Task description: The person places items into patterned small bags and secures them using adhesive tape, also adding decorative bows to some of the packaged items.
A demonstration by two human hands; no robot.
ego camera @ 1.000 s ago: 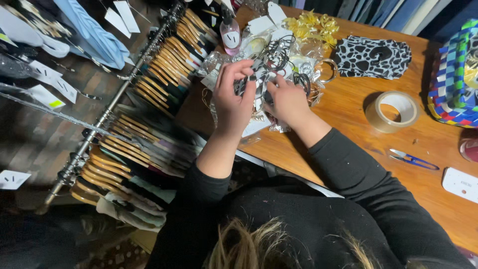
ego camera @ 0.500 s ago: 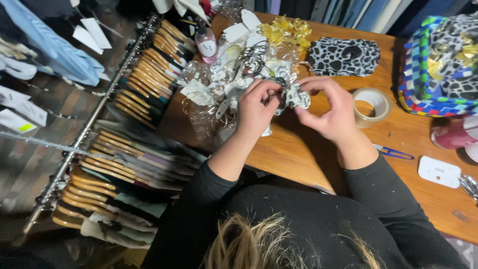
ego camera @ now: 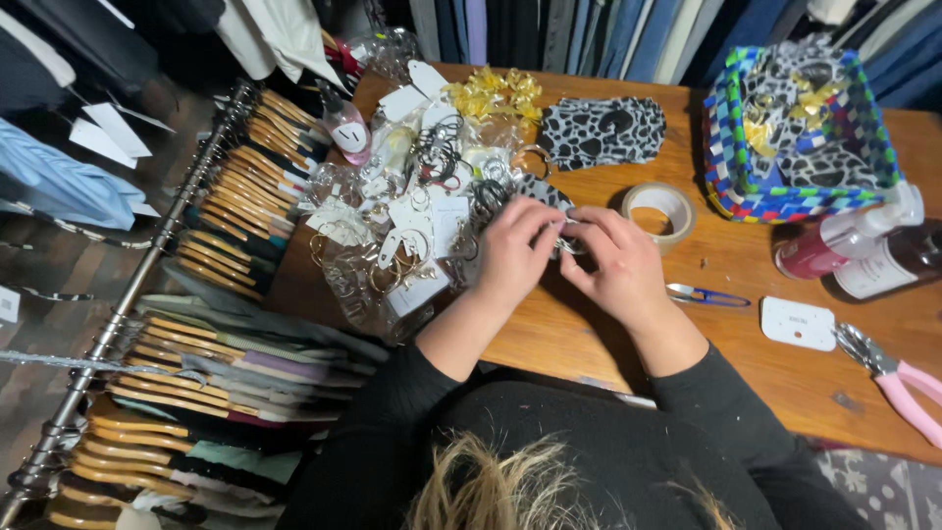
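While both hands meet, left hand and right hand pinch-grip small metal ring — tape roll near.

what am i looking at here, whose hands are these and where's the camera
The camera sits on a person's head and looks straight down, so you see their hair, dark sleeves and both bare hands. The left hand and right hand meet over a wooden table, pinching a small metal piece too tiny to identify. Left of them lies a heap of hoop earrings on cards. Nearby are a tape roll, small snips, pink pliers, a spotted pouch and a woven basket. A rail of hangers runs beside the table.
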